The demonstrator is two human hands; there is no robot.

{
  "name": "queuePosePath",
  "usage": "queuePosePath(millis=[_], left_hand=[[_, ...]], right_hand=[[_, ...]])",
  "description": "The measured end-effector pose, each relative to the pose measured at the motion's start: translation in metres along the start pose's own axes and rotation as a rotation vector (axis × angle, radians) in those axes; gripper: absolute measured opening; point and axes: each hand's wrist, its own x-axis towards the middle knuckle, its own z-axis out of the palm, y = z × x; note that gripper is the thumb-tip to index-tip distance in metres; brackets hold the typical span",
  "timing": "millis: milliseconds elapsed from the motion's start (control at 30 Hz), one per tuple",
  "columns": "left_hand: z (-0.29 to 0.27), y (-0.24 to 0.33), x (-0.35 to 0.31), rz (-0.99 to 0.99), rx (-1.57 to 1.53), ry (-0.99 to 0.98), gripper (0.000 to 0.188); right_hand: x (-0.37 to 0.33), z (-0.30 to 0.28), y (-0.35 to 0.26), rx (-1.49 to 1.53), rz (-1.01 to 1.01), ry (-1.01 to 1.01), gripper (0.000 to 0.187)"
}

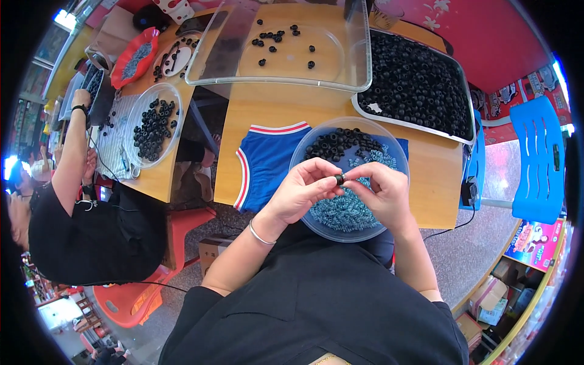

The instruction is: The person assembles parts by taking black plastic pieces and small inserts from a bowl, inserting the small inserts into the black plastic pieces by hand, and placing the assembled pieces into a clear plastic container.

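Note:
My left hand (304,190) is closed in a pinch on a small round black part (339,180). Fingertips of my right hand (382,191) meet it there, pinched on something too small and too covered to name. Both hands are over a round clear plastic tub (300,214). Black ring-like parts (334,145) lie along the tub's far side. Small translucent teal pieces (344,212) are heaped at its near and right side. A blue cloth with red and white trim (267,163) lies partly under the tub.
A white tray (420,123) full of black parts is at the far right. A large clear bin (274,80) holds a few more. On the left a co-worker (103,225) sits by a round tub (129,131) of black parts. A blue chair (535,159) stands right.

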Motion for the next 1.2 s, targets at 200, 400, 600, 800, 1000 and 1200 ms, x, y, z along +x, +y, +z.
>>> queuePosePath(millis=[200,400,600,800,1000,1200], left_hand=[[0.0,-0.006,0.001,0.02,-0.071,0.022,0.014],[-0.002,-0.004,0.002,0.012,-0.044,-0.039,0.015],[-0.002,-0.008,0.0,0.002,-0.069,-0.036,0.015],[-0.001,-0.012,0.002,0.023,-0.043,-0.036,0.014],[0.003,-0.016,0.003,-0.043,-0.111,-0.062,0.012],[0.003,-0.012,0.002,-0.064,-0.302,-0.094,0.012]], right_hand=[[0.001,0.002,-0.005,-0.21,-0.199,0.001,0.016],[0.001,-0.001,-0.008,-0.121,-0.036,0.007,0.016],[0.0,0.0,-0.007,-0.12,0.001,-0.027,0.016],[-0.005,0.006,0.0,-0.057,-0.024,0.011,0.015],[-0.004,0.007,-0.002,0.004,-0.044,-0.01,0.013],[-0.011,0.007,0.002,0.577,0.333,0.176,0.011]])
